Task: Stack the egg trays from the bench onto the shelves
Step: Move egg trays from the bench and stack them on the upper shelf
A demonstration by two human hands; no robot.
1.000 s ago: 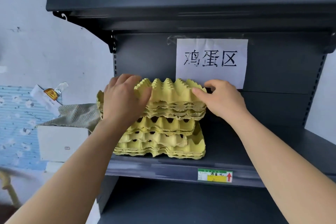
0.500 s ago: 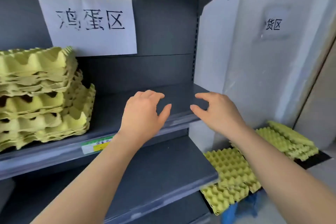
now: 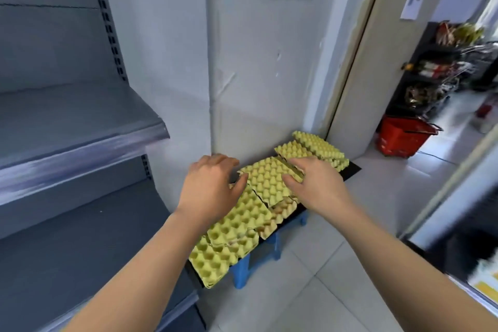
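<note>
My left hand and right hand have come down onto the bench. Half a second ago they hung empty in front of the shelves. The top tray now lies between them. The left is loosely curled, with only its thumb tip touching the tray's left edge. The right has its thumb on the tray's top and its fingers along the right edge, but whether they pinch it I cannot tell.

More trays lie overlapping under and nearer than the hands, and others lie beyond the right hand, all on the bench — black top, blue legs. The view has swung right and down, so the stack on the shelf is out of sight. The grey shelves now stand left of the left hand, and a red basket sits on the floor well beyond the right.
</note>
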